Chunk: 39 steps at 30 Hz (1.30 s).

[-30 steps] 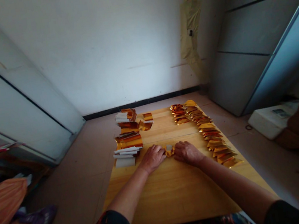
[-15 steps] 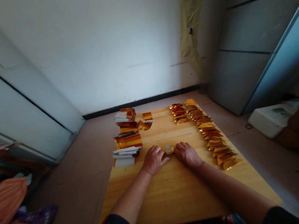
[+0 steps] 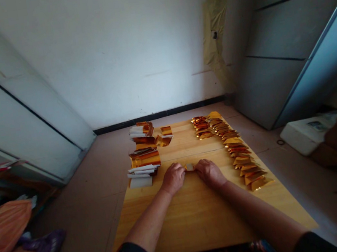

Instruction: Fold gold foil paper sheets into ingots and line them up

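Note:
A small piece of gold foil paper [image 3: 190, 167], partly folded with a pale patch facing up, lies between my hands at the middle of the wooden table [image 3: 199, 223]. My left hand [image 3: 174, 178] pinches its left end with closed fingers. At the other end, my right hand [image 3: 209, 172] has its fingers closed on the right tip. To the left are stacks of gold foil sheets [image 3: 144, 158] and white-backed sheets [image 3: 141, 182]. Folded gold paper pieces [image 3: 242, 160] stand in a long row on the right.
A shorter row of folded gold pieces [image 3: 201, 128] is at the table's far right. Two loose gold sheets [image 3: 164, 140] lie near the far left stacks. Beyond the table stands a white wall [image 3: 131, 55]; a white box [image 3: 304, 134] rests on the floor at right.
The foil paper between my hands looks flatter, its near edge drawn in. My left fingers have closed in more around its left end, and my right hand has barely shifted.

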{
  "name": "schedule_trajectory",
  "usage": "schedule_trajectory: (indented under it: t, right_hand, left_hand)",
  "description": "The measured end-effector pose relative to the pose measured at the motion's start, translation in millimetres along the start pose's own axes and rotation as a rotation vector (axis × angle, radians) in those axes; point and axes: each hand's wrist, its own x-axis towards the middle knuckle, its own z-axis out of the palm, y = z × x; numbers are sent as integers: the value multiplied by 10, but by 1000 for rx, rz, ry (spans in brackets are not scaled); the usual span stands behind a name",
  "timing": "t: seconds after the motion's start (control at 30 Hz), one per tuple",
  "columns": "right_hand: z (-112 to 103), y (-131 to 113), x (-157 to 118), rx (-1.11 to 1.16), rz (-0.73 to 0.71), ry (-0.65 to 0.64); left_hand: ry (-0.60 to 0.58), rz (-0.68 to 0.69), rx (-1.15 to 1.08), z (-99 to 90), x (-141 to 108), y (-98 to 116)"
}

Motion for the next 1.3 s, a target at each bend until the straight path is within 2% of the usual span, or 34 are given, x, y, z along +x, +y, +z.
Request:
schedule_trajectory:
  t: [0.2, 0.4, 0.6, 0.73, 0.93, 1.3]
  right_hand:
    - [-112, -49, 71, 0, 98, -92]
    - [-144, -63, 61, -27, 134, -106]
    - [-87, -97, 91, -41, 221, -97]
    - [-6, -155, 116, -77, 297, -35]
    - [53, -182, 121, -119, 324, -9]
    - [-20, -155, 125, -108, 303, -39]
  left_hand:
    - [-11, -46, 5, -16, 11, 15]
    - [55, -111, -95, -19, 16, 51]
    - [86, -284, -157, 33, 70, 91]
    - [116, -390, -134, 61, 102, 147]
    - [98, -396, -51, 40, 106, 191]
    - [39, -311, 38, 12, 114, 186]
